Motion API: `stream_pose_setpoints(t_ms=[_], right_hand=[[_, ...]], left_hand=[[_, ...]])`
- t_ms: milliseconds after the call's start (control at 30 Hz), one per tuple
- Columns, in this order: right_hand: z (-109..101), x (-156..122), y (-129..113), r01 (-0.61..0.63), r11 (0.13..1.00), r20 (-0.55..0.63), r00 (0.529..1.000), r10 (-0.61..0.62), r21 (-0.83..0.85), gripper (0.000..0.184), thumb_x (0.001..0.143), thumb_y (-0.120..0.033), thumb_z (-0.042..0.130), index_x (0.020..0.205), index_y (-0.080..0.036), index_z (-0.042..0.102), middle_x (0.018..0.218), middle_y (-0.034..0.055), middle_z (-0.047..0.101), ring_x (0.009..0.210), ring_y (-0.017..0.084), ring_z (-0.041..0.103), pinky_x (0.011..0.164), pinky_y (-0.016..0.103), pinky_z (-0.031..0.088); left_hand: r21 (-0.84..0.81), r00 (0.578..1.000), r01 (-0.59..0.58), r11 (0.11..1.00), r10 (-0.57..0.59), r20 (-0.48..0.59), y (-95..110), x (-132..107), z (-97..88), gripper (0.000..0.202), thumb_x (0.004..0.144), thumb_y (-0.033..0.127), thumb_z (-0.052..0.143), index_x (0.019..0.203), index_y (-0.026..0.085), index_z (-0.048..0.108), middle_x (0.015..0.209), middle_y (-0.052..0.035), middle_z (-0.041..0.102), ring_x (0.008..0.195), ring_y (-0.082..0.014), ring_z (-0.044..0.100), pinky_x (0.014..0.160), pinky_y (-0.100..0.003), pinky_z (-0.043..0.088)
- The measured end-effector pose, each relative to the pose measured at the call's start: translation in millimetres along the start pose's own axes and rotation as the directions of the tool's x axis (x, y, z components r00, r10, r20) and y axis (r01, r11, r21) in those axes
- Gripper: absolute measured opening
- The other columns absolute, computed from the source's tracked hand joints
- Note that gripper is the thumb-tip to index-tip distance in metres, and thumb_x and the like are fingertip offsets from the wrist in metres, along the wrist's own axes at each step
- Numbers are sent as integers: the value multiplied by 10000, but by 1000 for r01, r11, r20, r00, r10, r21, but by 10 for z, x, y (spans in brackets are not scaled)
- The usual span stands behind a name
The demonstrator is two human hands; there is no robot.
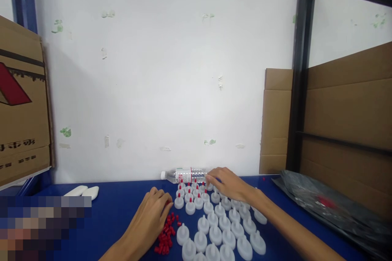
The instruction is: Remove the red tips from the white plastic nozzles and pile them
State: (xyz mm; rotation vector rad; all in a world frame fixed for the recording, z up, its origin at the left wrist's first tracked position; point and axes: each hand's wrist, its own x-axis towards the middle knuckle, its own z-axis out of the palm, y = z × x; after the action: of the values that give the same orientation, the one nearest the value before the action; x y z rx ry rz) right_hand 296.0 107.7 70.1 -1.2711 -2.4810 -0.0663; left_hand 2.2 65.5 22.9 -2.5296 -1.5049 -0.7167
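My left hand (154,209) is curled beside a pile of small red caps (165,234), its fingertips pinched together with a bit of red showing between them. At the far end of the table my right hand (226,181) reaches over the rows of white plastic nozzle lids (215,235). Its fingers are closed at a lid (210,187) in the back row; what they pinch is hidden. Several lids at the back left, such as one lid (190,207), stand upright with red caps on their tips. The nearer lids have bare tips.
A clear plastic bottle (183,175) lies on its side against the white wall. Two white objects (90,192) lie at the left of the blue table (122,195). Cardboard (24,110) stands left; a grey plastic bag (324,208) lies right.
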Motion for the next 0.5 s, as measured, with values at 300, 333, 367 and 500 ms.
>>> stream_pose_setpoints(t_ms=[300, 333, 367, 500], right_hand=[[36, -44, -134, 87, 990, 10, 996, -88, 108, 602, 1079, -484, 275, 923, -163, 760, 830, 89, 722, 870, 238, 648, 816, 312, 445], [14, -45, -135, 85, 990, -6, 996, -85, 113, 590, 1081, -480, 276, 925, -167, 751, 844, 89, 722, 871, 237, 646, 817, 316, 445], [-10, -46, -137, 85, 989, -25, 996, -83, 118, 561, 1079, -480, 291, 939, -175, 740, 869, 85, 723, 877, 236, 644, 822, 319, 446], [-71, -48, -192, 107, 986, -85, 992, -97, 127, 296, 1031, -440, 485, 1058, -210, 668, 1041, 62, 710, 941, 225, 642, 832, 312, 453]], left_hand=[[45, 993, 61, 997, -65, 96, -39, 9, 55, 288, 1041, 245, 395, 913, 203, 649, 939, -59, 690, 965, -277, 571, 868, -414, 398], [45, 992, 66, 997, -70, 100, -44, 9, 65, 305, 1044, 244, 383, 903, 204, 651, 932, -62, 694, 959, -279, 578, 863, -414, 397], [44, 992, 72, 996, -76, 105, -47, 9, 73, 326, 1047, 238, 365, 891, 205, 650, 922, -64, 697, 947, -278, 585, 857, -411, 397], [41, 988, 100, 994, -104, 114, -38, 16, 62, 376, 1043, 206, 319, 829, 203, 629, 869, -72, 702, 885, -271, 605, 814, -395, 400]])
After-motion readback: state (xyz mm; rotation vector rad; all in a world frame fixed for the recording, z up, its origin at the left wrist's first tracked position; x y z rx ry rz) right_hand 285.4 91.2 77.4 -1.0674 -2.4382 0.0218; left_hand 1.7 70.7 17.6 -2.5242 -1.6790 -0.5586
